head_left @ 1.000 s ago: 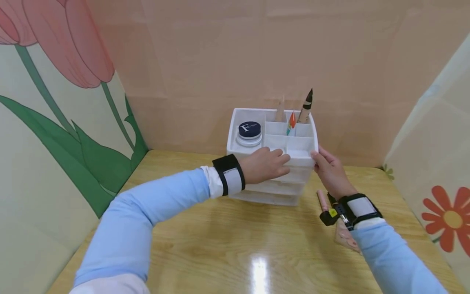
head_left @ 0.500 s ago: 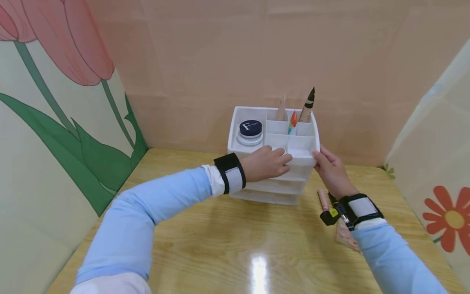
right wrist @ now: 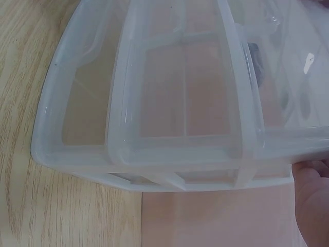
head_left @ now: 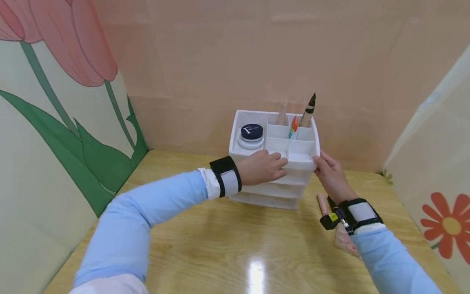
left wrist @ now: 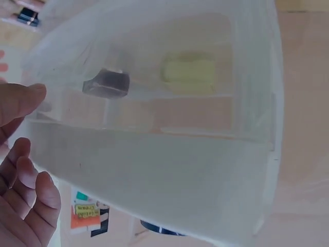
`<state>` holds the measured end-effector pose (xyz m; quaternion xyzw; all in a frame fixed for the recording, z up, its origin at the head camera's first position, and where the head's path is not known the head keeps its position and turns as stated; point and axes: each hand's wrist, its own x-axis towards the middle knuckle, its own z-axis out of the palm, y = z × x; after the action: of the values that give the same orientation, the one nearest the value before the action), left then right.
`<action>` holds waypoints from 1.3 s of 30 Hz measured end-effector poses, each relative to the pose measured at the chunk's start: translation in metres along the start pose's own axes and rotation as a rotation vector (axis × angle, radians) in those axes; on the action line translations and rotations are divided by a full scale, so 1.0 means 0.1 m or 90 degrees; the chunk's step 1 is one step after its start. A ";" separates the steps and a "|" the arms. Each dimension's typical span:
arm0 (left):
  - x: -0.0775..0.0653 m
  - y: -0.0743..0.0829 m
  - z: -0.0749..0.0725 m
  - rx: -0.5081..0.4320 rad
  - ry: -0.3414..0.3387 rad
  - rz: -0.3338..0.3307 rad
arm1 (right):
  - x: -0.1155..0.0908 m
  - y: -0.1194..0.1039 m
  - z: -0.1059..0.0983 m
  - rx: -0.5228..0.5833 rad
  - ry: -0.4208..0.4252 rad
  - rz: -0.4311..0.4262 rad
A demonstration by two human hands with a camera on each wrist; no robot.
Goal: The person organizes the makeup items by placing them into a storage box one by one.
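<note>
A white plastic drawer organizer (head_left: 303,165) stands on the wooden table. My left hand (head_left: 261,167) is at the front of its top drawer (left wrist: 190,116), fingers curled, thumb and forefinger pinching the front at the view's left edge. Through the clear plastic, the left wrist view shows a dark item (left wrist: 108,84) and a yellowish one (left wrist: 189,72) inside. My right hand (head_left: 332,175) grips the organizer's upper right front corner, thumb in front, fingers around the side. On top sit a dark-lidded jar (head_left: 251,131), a red-and-teal tube (head_left: 293,125) and a dark-tipped tube (head_left: 309,109).
Beneath the right wrist, a pink tube (head_left: 322,203) and a clear pinkish packet (head_left: 346,241) lie on the table (head_left: 205,245). Behind the organizer rises a peach backdrop (head_left: 205,73), and printed flower panels stand at both sides. Lower clear drawers (right wrist: 82,108) appear in the right wrist view.
My left hand has shifted slightly leftward against the organizer's front. The right hand keeps its hold on the corner, and the head view has tilted a little.
</note>
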<state>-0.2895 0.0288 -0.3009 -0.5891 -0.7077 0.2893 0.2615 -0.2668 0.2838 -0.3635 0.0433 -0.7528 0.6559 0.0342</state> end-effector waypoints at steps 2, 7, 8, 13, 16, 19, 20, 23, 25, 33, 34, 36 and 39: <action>-0.06 -0.01 -0.02 -0.029 0.015 -0.014 | -0.01 0.01 0.00 0.002 0.001 0.005; -0.23 -0.08 -0.10 -0.092 0.068 -0.070 | -0.02 0.02 0.00 0.008 0.006 0.003; -0.26 -0.10 -0.12 -0.097 0.085 -0.083 | -0.03 0.02 0.00 0.011 0.006 0.001; -0.46 -0.23 -0.18 -0.121 0.149 -0.154 | -0.03 0.02 0.01 0.025 0.003 -0.011; -0.60 -0.32 -0.16 -0.164 0.176 -0.198 | -0.03 0.02 0.02 0.034 0.004 -0.016; -0.76 -0.40 -0.08 -0.240 0.201 -0.250 | -0.02 0.02 0.03 0.039 0.003 -0.021; -0.81 -0.42 -0.05 -0.274 0.208 -0.273 | -0.02 0.02 0.03 0.034 0.003 -0.020; -0.92 -0.48 0.07 -0.379 0.213 -0.360 | -0.01 0.02 0.03 0.037 0.000 -0.024; -0.98 -0.53 0.16 -0.477 0.204 -0.431 | -0.01 0.01 0.02 0.034 -0.001 -0.022; -1.04 -0.54 0.52 -0.888 0.237 -0.628 | -0.02 0.03 -0.02 0.039 0.011 -0.016; -1.03 -0.53 0.55 -0.924 0.243 -0.638 | -0.03 0.03 -0.02 0.034 0.013 -0.017; -0.99 -0.50 0.61 -1.000 0.261 -0.654 | -0.04 0.04 -0.03 0.036 0.012 -0.028; -0.94 -0.48 0.70 -1.099 0.281 -0.673 | -0.04 0.06 -0.03 0.040 0.008 -0.041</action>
<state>-0.3561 -0.0776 -0.3173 -0.2299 -0.7787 -0.5829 -0.0322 -0.2635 0.2881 -0.3697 0.0642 -0.7299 0.6780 0.0585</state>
